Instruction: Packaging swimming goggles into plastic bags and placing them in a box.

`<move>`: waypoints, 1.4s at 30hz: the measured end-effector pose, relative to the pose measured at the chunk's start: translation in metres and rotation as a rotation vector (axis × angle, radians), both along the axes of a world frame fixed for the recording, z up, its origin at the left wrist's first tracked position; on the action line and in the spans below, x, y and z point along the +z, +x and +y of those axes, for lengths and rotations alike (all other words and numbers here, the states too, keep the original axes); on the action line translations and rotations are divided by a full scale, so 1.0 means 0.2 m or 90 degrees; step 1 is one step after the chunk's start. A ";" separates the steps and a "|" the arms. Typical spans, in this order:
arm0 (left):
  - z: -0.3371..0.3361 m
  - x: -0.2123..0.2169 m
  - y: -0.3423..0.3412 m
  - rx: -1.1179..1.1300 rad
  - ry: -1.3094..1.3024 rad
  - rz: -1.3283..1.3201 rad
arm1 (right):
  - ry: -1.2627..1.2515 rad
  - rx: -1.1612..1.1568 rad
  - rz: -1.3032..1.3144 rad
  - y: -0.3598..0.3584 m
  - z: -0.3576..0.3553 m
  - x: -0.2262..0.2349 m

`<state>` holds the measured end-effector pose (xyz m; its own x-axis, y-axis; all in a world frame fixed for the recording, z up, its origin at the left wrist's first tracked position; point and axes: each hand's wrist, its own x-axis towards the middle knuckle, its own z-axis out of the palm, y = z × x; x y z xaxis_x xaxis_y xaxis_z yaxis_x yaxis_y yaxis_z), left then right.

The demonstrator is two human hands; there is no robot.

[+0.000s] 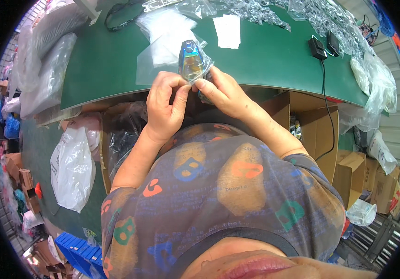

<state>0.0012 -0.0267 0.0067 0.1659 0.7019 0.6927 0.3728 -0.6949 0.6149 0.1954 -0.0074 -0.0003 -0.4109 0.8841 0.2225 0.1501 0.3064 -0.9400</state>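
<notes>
Near the table's front edge, I hold up a shiny, rounded object point(191, 63) with a blue and gold mirror-like surface. A clear plastic bag point(208, 65) lies around it, crinkled on its right side. My left hand point(166, 103) is closed, thumb and forefinger pinching the bag at the object's lower end. Close beside it, my right hand point(225, 94) is closed on the bag's lower right side, its thumb pointing toward the left fingertips. Below the hands, a dark part is half hidden by the right fingers; I cannot tell what it is.
Clear flat bags point(165, 35) lie on the green table point(274, 60) just beyond my hands, beside white paper slips point(228, 31). Many small wrapped items point(260, 11) lie at the back. A black adapter point(317, 48) trails its cable over the edge near an open cardboard box point(318, 121).
</notes>
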 end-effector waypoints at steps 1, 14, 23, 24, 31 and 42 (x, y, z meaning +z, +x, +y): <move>0.00 0.00 0.00 0.000 -0.001 -0.001 | -0.001 0.000 -0.001 -0.01 0.00 0.00; -0.03 -0.11 -0.03 -0.245 -0.448 -0.386 | -0.206 0.182 0.165 0.00 0.02 -0.05; 0.05 -0.08 -0.20 -0.302 -0.585 -0.629 | -0.264 0.218 0.206 -0.04 -0.06 -0.01; 0.03 -0.09 -0.21 -0.334 -0.639 -0.687 | -0.270 0.224 0.205 -0.04 -0.06 0.02; -0.25 -0.20 -0.26 -0.259 -0.644 -0.756 | -0.437 0.391 0.225 -0.15 -0.07 -0.04; -0.49 -0.63 -0.36 0.102 -0.540 -0.510 | -0.530 0.356 0.110 -0.28 -0.09 -0.39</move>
